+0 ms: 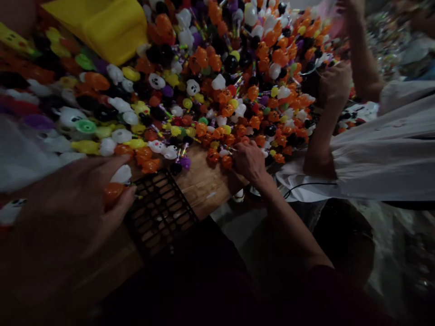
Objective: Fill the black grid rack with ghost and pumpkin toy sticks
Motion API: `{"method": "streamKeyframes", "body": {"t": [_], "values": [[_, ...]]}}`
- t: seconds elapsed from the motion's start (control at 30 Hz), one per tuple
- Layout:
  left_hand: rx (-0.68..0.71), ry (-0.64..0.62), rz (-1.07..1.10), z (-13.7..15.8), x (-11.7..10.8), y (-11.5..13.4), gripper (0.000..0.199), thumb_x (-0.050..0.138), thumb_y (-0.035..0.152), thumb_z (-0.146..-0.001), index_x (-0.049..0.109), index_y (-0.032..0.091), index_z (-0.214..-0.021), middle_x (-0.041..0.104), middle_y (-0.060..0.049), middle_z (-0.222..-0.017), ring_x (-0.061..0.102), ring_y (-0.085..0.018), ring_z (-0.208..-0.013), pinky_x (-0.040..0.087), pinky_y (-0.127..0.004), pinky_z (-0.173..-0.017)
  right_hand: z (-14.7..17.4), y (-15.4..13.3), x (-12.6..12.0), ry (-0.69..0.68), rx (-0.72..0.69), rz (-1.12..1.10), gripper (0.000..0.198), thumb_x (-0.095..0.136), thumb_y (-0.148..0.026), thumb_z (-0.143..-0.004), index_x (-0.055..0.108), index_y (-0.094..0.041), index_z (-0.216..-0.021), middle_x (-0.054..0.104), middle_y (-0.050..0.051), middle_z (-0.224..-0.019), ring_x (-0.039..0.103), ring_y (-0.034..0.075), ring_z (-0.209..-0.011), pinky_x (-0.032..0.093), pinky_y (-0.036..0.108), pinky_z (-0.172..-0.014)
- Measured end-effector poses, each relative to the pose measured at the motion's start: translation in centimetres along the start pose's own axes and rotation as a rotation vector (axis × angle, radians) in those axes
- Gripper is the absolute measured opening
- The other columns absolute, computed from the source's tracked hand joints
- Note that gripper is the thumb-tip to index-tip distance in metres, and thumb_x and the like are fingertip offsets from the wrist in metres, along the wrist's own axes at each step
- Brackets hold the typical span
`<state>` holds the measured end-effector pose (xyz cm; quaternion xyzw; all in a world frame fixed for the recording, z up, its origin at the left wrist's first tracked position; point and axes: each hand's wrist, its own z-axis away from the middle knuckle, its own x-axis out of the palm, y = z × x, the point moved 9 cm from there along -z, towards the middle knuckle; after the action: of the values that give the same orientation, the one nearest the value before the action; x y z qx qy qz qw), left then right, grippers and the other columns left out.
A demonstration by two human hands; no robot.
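Left of the black rack [161,210], the left hand [74,208] was bent around an orange toy [113,194] — a white toy [122,174] showed in the same gap between thumb and finger. Above the rack and a bit left was a big yellow bin [117,31], and a heap of little toys [204,99] spread out behind the rack. The rack lay on a wooden table [207,181], with a purple ball [185,163] near its top corner. Right of the rack, the right hand [250,160] reached into the heap's near edge, fingers bent down — I couldn't tell if they gripped anything. Farther right was another person's hand [337,81].
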<state>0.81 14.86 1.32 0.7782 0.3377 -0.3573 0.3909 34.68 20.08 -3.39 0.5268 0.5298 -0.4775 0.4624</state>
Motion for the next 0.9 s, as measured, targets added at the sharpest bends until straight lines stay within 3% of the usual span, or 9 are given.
{"method": "streamKeyframes", "body": {"t": [0.13, 0.23, 0.3, 0.4, 0.5, 0.6, 0.67, 0.8, 0.9], "values": [[0.093, -0.018, -0.263, -1.5, -0.6, 2.8, 0.033, 0.059, 0.040, -0.090, 0.067, 0.020, -0.116, 0.067, -0.019, -0.132, 0.062, -0.051, -0.124, 0.053, -0.067, -0.096, -2.1, 1.1, 1.8, 0.006, -0.117, 0.007, 0.019, 0.056, -0.015, -0.089, 0.072, -0.017, -0.080, 0.070, 0.013, -0.080, 0.054, 0.025, -0.081, 0.042, 0.036, -0.075], [0.197, -0.034, -0.253, -2.3, -0.4, 3.2, 0.027, 0.058, 0.036, -0.094, 0.063, 0.017, -0.112, 0.073, -0.016, -0.119, 0.072, -0.039, -0.110, 0.060, -0.051, -0.087, -2.8, 1.2, 1.8, 0.034, -0.161, -0.036, 0.020, 0.056, -0.018, -0.090, 0.071, -0.016, -0.078, 0.069, 0.014, -0.082, 0.055, 0.025, -0.087, 0.041, 0.038, -0.077], [0.226, -0.056, -0.204, -2.5, -0.2, 2.7, 0.027, 0.059, 0.034, -0.094, 0.061, 0.019, -0.116, 0.075, -0.010, -0.107, 0.075, -0.028, -0.096, 0.061, -0.038, -0.079, -2.8, 0.8, 0.3, 0.085, -0.191, -0.053, 0.023, 0.055, -0.024, -0.096, 0.073, -0.013, -0.088, 0.069, 0.015, -0.088, 0.057, 0.027, -0.095, 0.040, 0.040, -0.082], [0.181, -0.093, -0.165, -2.6, 0.0, 1.8, 0.026, 0.059, 0.032, -0.091, 0.062, 0.021, -0.114, 0.075, -0.007, -0.105, 0.073, -0.023, -0.094, 0.059, -0.033, -0.078, -1.7, -2.2, -3.5, 0.221, -0.324, -0.105, 0.033, 0.048, -0.034, -0.104, 0.072, -0.015, -0.114, 0.070, 0.015, -0.102, 0.057, 0.028, -0.105, 0.040, 0.043, -0.088], [0.132, -0.109, -0.160, -2.3, -0.1, 1.5, 0.023, 0.058, 0.031, -0.090, 0.063, 0.022, -0.111, 0.074, -0.006, -0.107, 0.073, -0.023, -0.095, 0.058, -0.033, -0.075, 1.0, -8.2, -5.5, 0.227, -0.603, -0.211, 0.033, 0.044, -0.036, -0.106, 0.070, -0.020, -0.120, 0.071, 0.012, -0.106, 0.056, 0.026, -0.103, 0.041, 0.045, -0.088], [0.090, -0.095, -0.175, -1.7, -0.5, 1.1, 0.023, 0.060, 0.031, -0.089, 0.065, 0.023, -0.109, 0.074, -0.005, -0.105, 0.072, -0.022, -0.089, 0.055, -0.032, -0.071, 4.2, -14.1, -3.9, 0.086, -0.865, -0.291, 0.028, 0.045, -0.027, -0.105, 0.072, -0.024, -0.111, 0.071, 0.008, -0.104, 0.054, 0.025, -0.100, 0.041, 0.045, -0.090], [0.065, -0.093, -0.195, -1.0, -0.9, 0.5, 0.023, 0.061, 0.033, -0.088, 0.066, 0.023, -0.108, 0.074, -0.004, -0.106, 0.071, -0.022, -0.089, 0.055, -0.032, -0.072, 5.9, -16.3, -1.7, -0.016, -0.971, -0.322, 0.023, 0.050, -0.022, -0.102, 0.073, -0.026, -0.105, 0.071, 0.005, -0.103, 0.052, 0.024, -0.099, 0.040, 0.045, -0.093], [0.003, -0.074, -0.209, 0.2, -1.7, -0.6, 0.026, 0.060, 0.035, -0.087, 0.067, 0.022, -0.109, 0.074, -0.005, -0.105, 0.071, -0.024, -0.091, 0.056, -0.034, -0.075, 7.5, -16.4, 1.8, -0.132, -1.046, -0.378, 0.019, 0.054, -0.022, -0.101, 0.073, -0.024, -0.101, 0.073, 0.005, -0.106, 0.052, 0.023, -0.098, 0.039, 0.043, -0.093], [-0.050, -0.105, -0.222, 0.3, -1.5, -0.8, 0.027, 0.058, 0.035, -0.088, 0.068, 0.021, -0.109, 0.074, -0.006, -0.109, 0.071, -0.023, -0.096, 0.056, -0.033, -0.079, 7.9, -15.2, 1.7, -0.060, -1.011, -0.469, 0.021, 0.052, -0.024, -0.102, 0.073, -0.025, -0.104, 0.074, 0.005, -0.115, 0.056, 0.024, -0.100, 0.040, 0.042, -0.088]]}}
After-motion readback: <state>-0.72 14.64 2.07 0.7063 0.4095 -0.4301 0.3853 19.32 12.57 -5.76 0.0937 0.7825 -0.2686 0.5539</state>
